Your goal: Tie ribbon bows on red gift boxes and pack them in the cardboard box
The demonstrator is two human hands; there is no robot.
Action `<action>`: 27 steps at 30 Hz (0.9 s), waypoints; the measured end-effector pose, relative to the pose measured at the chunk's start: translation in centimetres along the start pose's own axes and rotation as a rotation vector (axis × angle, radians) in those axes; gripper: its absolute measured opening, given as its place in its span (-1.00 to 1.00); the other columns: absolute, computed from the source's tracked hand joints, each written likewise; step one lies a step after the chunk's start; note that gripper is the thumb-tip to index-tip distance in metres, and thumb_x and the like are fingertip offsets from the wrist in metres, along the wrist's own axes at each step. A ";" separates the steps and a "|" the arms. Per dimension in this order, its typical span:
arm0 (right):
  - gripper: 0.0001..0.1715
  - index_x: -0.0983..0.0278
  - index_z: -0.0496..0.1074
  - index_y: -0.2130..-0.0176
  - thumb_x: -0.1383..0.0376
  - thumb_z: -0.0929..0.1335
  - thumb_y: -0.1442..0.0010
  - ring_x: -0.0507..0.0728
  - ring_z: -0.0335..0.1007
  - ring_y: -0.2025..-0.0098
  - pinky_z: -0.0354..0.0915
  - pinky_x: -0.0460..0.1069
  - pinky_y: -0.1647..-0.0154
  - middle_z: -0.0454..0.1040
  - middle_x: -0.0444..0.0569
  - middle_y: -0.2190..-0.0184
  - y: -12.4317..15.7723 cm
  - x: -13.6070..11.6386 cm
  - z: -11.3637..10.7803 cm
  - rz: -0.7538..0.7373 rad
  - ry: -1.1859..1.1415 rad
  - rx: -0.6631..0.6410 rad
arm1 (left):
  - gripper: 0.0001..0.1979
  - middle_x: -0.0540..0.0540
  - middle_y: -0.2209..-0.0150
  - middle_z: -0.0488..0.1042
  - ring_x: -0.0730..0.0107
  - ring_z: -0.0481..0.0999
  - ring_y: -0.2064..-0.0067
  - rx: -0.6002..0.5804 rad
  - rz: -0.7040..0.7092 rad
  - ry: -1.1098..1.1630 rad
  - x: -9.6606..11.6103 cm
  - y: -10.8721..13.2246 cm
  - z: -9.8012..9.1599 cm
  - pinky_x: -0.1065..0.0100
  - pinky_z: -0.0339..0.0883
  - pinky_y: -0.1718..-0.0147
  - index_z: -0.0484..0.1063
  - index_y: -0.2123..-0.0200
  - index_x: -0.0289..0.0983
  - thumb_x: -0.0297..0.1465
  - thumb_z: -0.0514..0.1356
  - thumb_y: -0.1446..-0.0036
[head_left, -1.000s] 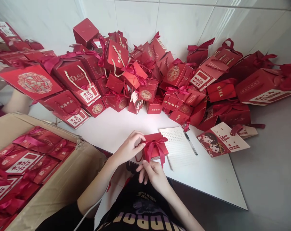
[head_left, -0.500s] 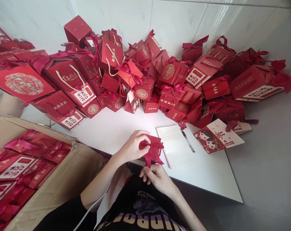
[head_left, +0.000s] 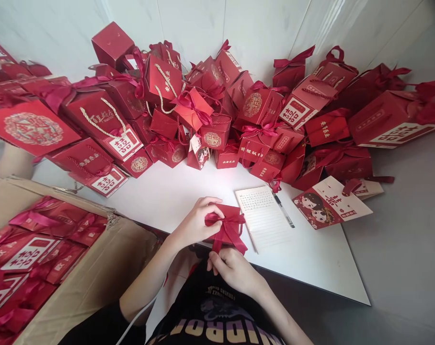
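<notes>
A small red gift box [head_left: 229,211] sits at the front edge of the white table, with a dark red ribbon bow [head_left: 227,223] tied on its top. My left hand [head_left: 198,221] is closed, its thumb and fingers pinching the left loop of the bow. Below the box, my right hand [head_left: 235,270] is closed on the end of a ribbon tail [head_left: 218,243] that hangs toward me. The other tail lies loose, slanting down to the right. Part of the box is hidden behind my left hand and the ribbon.
A lined notebook [head_left: 264,230] and a pen [head_left: 285,211] lie right of the box. Many red gift boxes [head_left: 253,108] are heaped along the wall. A cardboard carton [head_left: 95,258] full of them stands at left. A printed card box [head_left: 327,203] lies at right.
My right hand has moved slightly down, still on the ribbon tail. The loose tail now spreads further right and down. My left hand stays at the bow's loop.
</notes>
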State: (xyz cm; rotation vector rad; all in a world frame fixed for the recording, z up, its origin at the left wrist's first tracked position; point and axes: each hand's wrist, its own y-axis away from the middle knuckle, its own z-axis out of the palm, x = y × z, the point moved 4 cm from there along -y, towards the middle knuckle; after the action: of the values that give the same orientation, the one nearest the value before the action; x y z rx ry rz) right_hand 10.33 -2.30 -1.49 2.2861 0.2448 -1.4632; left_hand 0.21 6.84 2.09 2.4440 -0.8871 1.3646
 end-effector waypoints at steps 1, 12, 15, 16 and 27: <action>-0.46 0.30 0.47 0.47 0.20 0.09 -0.32 0.01 0.35 0.49 0.23 -0.12 0.38 0.43 -0.10 0.56 0.0 0.0 0.0 0.000 0.004 -0.016 | -0.88 -0.06 -0.05 0.28 0.26 0.29 -0.10 -0.003 -0.001 0.002 0.0 0.0 0.0 0.27 0.37 0.02 0.42 0.35 -0.19 -0.47 0.12 -0.03; -0.48 0.30 0.42 0.52 0.28 0.09 -0.32 -0.03 0.31 0.49 0.20 -0.16 0.38 0.40 -0.14 0.57 -0.5 -1.1 -0.1 -0.105 0.063 -0.064 | -0.90 -0.07 0.03 0.35 0.23 0.29 -0.07 0.107 -0.010 -0.069 0.1 -0.1 0.5 0.19 0.26 -0.05 0.40 0.43 -0.22 -0.52 0.13 0.03; -0.48 0.30 0.43 0.52 0.29 0.10 -0.32 -0.04 0.30 0.52 0.20 -0.16 0.39 0.40 -0.15 0.59 -0.9 -1.2 0.0 -0.124 0.066 -0.090 | -0.89 -0.07 0.04 0.35 0.23 0.30 -0.06 0.111 -0.005 -0.076 0.1 -0.1 0.5 0.19 0.26 -0.05 0.40 0.44 -0.22 -0.53 0.14 0.04; -0.48 0.30 0.43 0.52 0.29 0.10 -0.32 -0.05 0.29 0.53 0.20 -0.17 0.39 0.40 -0.15 0.59 -1.0 -1.2 0.0 -0.135 0.063 -0.108 | -0.89 -0.07 0.04 0.35 0.23 0.30 -0.06 0.115 -0.005 -0.077 0.1 -0.1 0.5 0.19 0.26 -0.05 0.40 0.44 -0.22 -0.53 0.14 0.04; -0.48 0.34 0.49 0.51 0.36 0.11 -0.29 -0.04 0.26 0.58 0.19 -0.16 0.46 0.44 -0.11 0.60 -1.4 -1.4 -0.5 -0.244 0.152 -0.243 | -0.90 -0.07 0.04 0.35 0.21 0.28 -0.06 0.127 -0.005 -0.083 0.4 0.0 0.6 0.16 0.26 -0.03 0.38 0.46 -0.22 -0.53 0.13 0.03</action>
State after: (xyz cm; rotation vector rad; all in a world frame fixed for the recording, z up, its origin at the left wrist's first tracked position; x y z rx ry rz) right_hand 9.62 -0.77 -0.42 2.2269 0.7282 -1.2878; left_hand 0.77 6.41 2.06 2.6137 -0.8357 1.3662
